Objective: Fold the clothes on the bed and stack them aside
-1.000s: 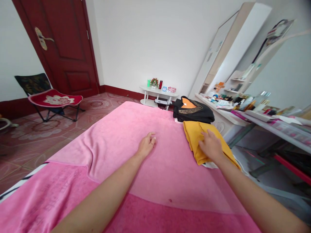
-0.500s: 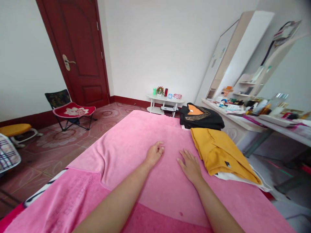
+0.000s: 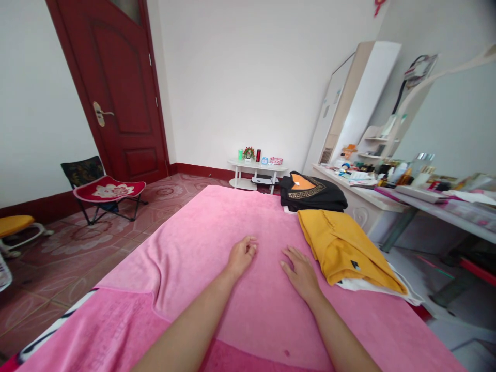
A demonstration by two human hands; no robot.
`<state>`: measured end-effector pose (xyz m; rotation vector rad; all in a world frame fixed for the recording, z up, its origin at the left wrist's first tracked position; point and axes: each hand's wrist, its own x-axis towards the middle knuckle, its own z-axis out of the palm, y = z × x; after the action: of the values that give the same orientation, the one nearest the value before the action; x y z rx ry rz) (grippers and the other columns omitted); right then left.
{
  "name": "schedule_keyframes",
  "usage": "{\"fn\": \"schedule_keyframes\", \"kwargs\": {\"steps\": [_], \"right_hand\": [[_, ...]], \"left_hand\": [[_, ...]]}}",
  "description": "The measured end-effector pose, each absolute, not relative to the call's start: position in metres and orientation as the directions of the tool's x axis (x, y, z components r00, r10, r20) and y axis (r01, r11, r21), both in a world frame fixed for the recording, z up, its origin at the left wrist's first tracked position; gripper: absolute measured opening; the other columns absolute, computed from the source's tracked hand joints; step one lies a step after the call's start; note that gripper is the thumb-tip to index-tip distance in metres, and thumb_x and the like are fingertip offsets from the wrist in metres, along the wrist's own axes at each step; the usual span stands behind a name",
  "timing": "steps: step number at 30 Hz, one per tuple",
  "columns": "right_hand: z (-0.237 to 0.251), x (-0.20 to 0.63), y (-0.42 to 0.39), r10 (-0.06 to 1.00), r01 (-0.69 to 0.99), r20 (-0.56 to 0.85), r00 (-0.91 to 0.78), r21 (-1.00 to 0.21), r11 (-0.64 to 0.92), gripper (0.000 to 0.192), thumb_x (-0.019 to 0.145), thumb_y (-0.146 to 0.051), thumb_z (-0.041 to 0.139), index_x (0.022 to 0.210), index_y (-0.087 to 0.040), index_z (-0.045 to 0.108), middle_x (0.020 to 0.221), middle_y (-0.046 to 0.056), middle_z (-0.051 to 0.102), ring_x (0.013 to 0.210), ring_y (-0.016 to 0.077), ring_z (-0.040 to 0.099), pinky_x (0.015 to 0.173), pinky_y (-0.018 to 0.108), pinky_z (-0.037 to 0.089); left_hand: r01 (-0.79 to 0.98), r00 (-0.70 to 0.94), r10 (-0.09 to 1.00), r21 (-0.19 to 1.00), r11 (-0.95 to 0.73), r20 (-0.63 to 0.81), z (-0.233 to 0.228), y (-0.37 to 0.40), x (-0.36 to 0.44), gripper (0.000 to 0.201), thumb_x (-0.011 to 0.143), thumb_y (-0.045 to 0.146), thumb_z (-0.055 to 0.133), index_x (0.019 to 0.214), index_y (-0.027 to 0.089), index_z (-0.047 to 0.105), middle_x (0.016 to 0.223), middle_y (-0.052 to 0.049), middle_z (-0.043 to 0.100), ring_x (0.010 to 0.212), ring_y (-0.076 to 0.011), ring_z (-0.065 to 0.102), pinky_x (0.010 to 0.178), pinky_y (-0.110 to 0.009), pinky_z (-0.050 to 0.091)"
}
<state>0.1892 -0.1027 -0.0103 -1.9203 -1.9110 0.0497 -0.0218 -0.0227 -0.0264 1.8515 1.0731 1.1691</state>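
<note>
Both my hands rest on a pink blanket (image 3: 201, 243) spread over a bed. My left hand (image 3: 241, 256) lies loosely curled with its fingers bent, holding nothing. My right hand (image 3: 299, 272) lies flat, palm down and fingers apart, a little left of a folded yellow garment (image 3: 341, 248) at the bed's right edge. The yellow garment sits on a white garment (image 3: 382, 289). Beyond it lies a folded black garment (image 3: 313, 190) with an orange and gold collar.
A cluttered dressing table (image 3: 387, 194) with a mirror stands to the right. A small white side table (image 3: 258, 168) stands by the far wall. A dark red door (image 3: 116, 88), a low folding chair (image 3: 103, 188) and a yellow stool (image 3: 15, 227) are on the left over tiled floor.
My right hand left the yellow garment and came down flat on the pink blanket beside my left hand. The view shifted left and tilted up slightly.
</note>
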Motion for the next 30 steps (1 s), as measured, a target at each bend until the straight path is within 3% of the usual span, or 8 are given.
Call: {"fn": "schedule_keyframes", "kwargs": {"steps": [30], "right_hand": [[-0.0058,0.19,-0.1061,0.953,0.927,0.295,0.073,-0.373,0.044,0.041,0.086,-0.034,0.044,0.122,-0.02,0.059,0.137,0.008,0.05,0.131,0.0224,0.04,0.111,0.042,0.024]], "left_hand": [[0.264,0.256,0.899,0.869,-0.418,0.354,-0.0238,-0.0238,-0.018,0.026,0.083,0.026,0.05,0.104,0.015,0.062,0.074,-0.002,0.064,0.068,-0.0148,0.059,0.067,-0.026,0.046]]}}
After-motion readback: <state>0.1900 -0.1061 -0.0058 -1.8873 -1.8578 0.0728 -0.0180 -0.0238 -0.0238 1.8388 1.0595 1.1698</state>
